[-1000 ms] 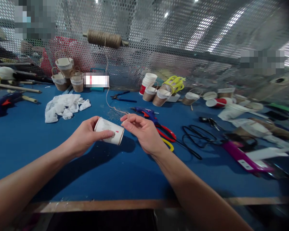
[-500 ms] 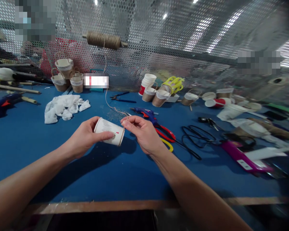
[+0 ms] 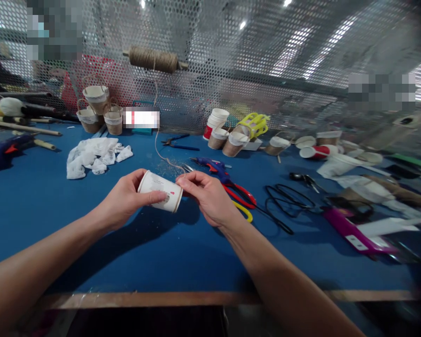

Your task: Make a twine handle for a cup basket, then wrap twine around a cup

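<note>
"What's biggest?"
"The broad blue tabletop [image 3: 133, 262]."
"Above it?"
"The bare left hand [image 3: 128, 195], gripping a white tapered paper cup [image 3: 157, 187] tipped on its side."
"And the bare right hand [image 3: 210, 196]?"
"Pinching thin brown fibrous twine [image 3: 174, 165] at the cup's edge."

Cup [image 3: 154, 183]: wht, small red mark [image 3: 172, 193]. Twine [image 3: 168, 162] behind cup: tan. Glue gun [image 3: 210, 164] rear-R of cup: blue w/ red trigger [image 3: 214, 168]. Tabletop [image 3: 178, 262] under cup: plain blue.

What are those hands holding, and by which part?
The left hand holds the cup by its side; the right hand pinches the twine near the cup's end.
</note>
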`<state>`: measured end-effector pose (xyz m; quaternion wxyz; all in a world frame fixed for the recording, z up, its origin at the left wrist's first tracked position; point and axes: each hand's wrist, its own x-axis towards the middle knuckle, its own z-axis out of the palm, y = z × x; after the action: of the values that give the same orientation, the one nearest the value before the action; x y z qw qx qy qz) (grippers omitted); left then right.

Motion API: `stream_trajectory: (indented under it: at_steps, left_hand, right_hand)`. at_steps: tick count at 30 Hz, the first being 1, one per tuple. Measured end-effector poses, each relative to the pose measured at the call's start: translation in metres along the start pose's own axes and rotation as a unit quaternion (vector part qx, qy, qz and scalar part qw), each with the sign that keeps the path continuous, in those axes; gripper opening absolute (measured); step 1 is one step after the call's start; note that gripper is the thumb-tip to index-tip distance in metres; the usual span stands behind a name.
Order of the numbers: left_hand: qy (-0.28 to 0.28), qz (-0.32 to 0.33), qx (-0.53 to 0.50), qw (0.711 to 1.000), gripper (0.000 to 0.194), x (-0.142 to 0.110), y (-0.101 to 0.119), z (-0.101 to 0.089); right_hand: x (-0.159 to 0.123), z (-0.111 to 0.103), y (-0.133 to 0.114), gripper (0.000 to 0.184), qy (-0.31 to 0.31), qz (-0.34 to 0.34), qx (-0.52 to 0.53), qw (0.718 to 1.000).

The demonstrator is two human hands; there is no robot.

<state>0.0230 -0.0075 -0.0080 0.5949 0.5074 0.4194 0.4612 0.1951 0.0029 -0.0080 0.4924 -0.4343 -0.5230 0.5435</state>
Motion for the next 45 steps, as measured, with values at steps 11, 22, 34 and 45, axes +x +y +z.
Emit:
stream_trajectory:
  at_steps: [11,22,34,45]
  left_hand:
    - [0.055,-0.033,-0.101,0.993,0.029,0.002,0.002,0.002]
    - [0.110,-0.006,-0.074,0.991,0.033,0.003,-0.002,0.004]
    - [0.120,0.008,-0.036,0.992,0.035,0.001,-0.002,0.006]
    - [0.122,0.014,-0.033,0.992,0.034,0.002,-0.006,0.006]
  right_hand:
    - [0.006,-0.009,0.004,0.022,0.050,-0.059,-0.172,0.982]
    - [-0.016,0.008,-0.006,0.006,0.003,-0.179,-0.336,0.925]
    - [-0.015,0.010,-0.002,0.005,0.025,-0.193,-0.373,0.907]
    - [-0.015,0.010,-0.001,0.005,0.041,-0.205,-0.389,0.897]
